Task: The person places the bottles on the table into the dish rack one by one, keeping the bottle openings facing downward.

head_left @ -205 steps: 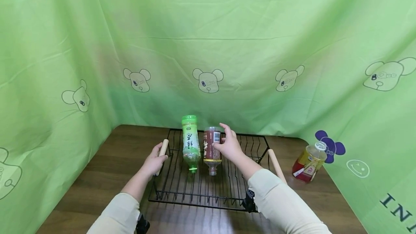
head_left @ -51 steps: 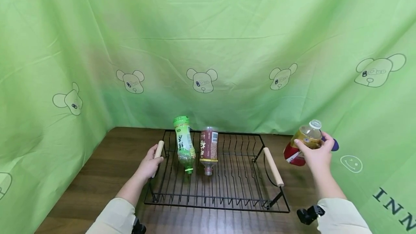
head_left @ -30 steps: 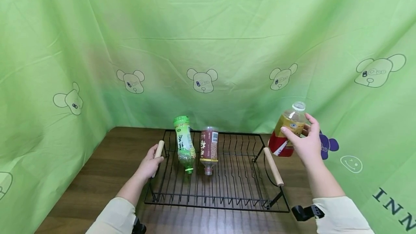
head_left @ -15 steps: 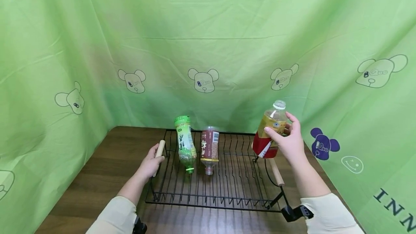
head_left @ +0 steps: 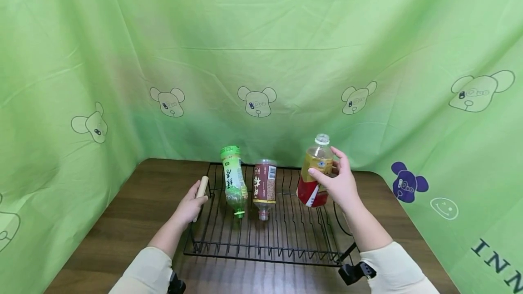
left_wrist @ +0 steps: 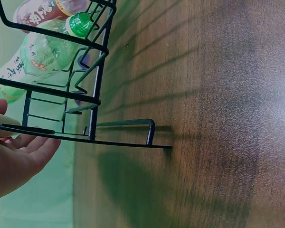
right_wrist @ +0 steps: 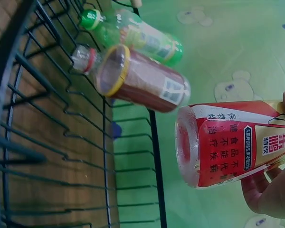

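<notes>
My right hand (head_left: 341,183) grips a red and yellow plastic bottle (head_left: 316,171), neck up and slightly tilted, above the right part of a black wire dish rack (head_left: 261,257). In the right wrist view, the base of that bottle (right_wrist: 228,147) hangs apart from the wires. My left hand (head_left: 189,205) holds the rack's left wooden handle (head_left: 202,187). A green bottle (head_left: 234,180) and a brown-labelled bottle (head_left: 264,185) stand neck down in the rack, side by side. The right wooden handle is mostly hidden behind my right forearm.
The rack stands on a brown wooden table (head_left: 122,221). Behind and beside the table hangs a green curtain (head_left: 261,71) printed with bear heads. A black wrist camera (head_left: 353,273) on my right wrist is near the rack's front right corner.
Earlier the red and yellow bottle stood on the table right of the rack. My right hand has lifted it and carried it left over the rack. My left hand stays on the handle.
</notes>
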### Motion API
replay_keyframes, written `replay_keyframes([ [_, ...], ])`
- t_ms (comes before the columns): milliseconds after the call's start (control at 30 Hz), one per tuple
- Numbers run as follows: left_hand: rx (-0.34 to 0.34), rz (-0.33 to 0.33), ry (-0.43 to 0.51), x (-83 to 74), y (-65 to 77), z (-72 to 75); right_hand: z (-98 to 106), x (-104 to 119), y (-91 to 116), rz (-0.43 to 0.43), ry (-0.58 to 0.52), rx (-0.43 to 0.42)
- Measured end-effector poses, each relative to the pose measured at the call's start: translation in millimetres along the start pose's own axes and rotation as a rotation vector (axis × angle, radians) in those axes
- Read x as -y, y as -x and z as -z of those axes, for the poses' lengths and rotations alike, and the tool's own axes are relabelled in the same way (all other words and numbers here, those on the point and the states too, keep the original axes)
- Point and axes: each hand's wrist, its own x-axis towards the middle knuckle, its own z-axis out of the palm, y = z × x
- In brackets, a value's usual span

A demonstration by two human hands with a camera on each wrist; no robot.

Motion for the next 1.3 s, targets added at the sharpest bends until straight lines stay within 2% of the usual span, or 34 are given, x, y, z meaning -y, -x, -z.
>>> replay_keyframes([
  [567, -0.004, -0.003, 0.007, 0.6, 2.2, 0.8, -37, -9, 7, 0.026, 0.013, 0.122],
  [800, -0.061, -0.037, -0.041, -3.3, 3.0, -1.5, -43, -9, 12, 0.035, 0.067, 0.163],
  [933, -0.107, -0.074, -0.117, -12.1, 3.6, -4.1, -46, -8, 14, 0.055, 0.102, 0.189],
  [1100, -0.133, -0.164, -0.176, -30.5, 7.6, -13.4, -52, -10, 16, 0.097, 0.121, 0.239],
  [1167, -0.118, -0.209, -0.149, -39.4, 9.9, -20.4, -54, -10, 17, 0.113, 0.131, 0.268],
  [1300, -0.009, -0.250, -0.005, -56.9, 14.0, -37.5, -58, -9, 20, 0.142, 0.158, 0.334],
])
